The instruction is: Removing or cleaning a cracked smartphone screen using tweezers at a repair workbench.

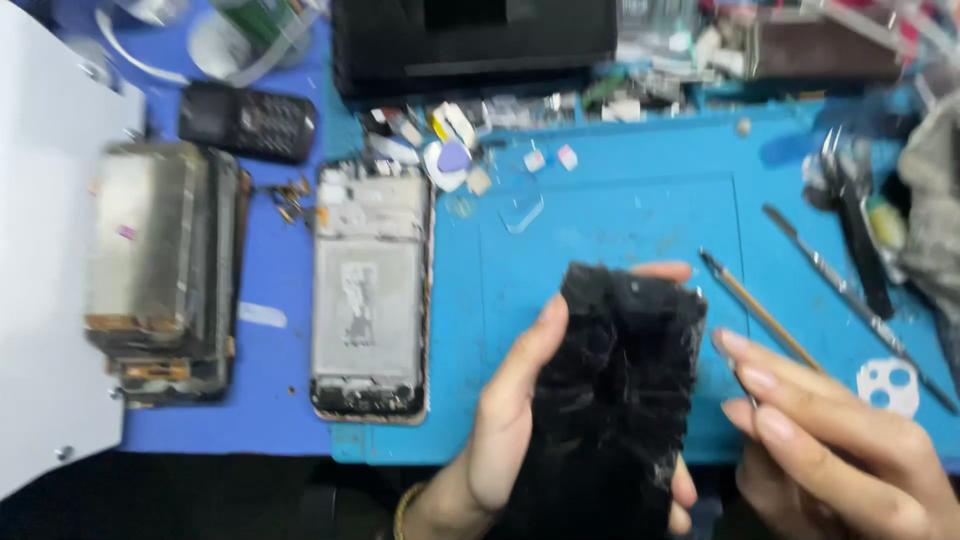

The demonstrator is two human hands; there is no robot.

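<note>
My left hand grips a shattered black phone screen panel, held upright over the front edge of the blue work mat. My right hand is beside it on the right, fingers pinched on thin metal tweezers whose tip touches the panel's right edge. An opened phone frame with bare metal inside lies flat on the mat to the left.
A stack of dismantled phone parts lies at far left, next to a white sheet. A small keypad phone sits behind it. A thin brush, metal pry tools, small loose parts and a black box lie on or behind the mat.
</note>
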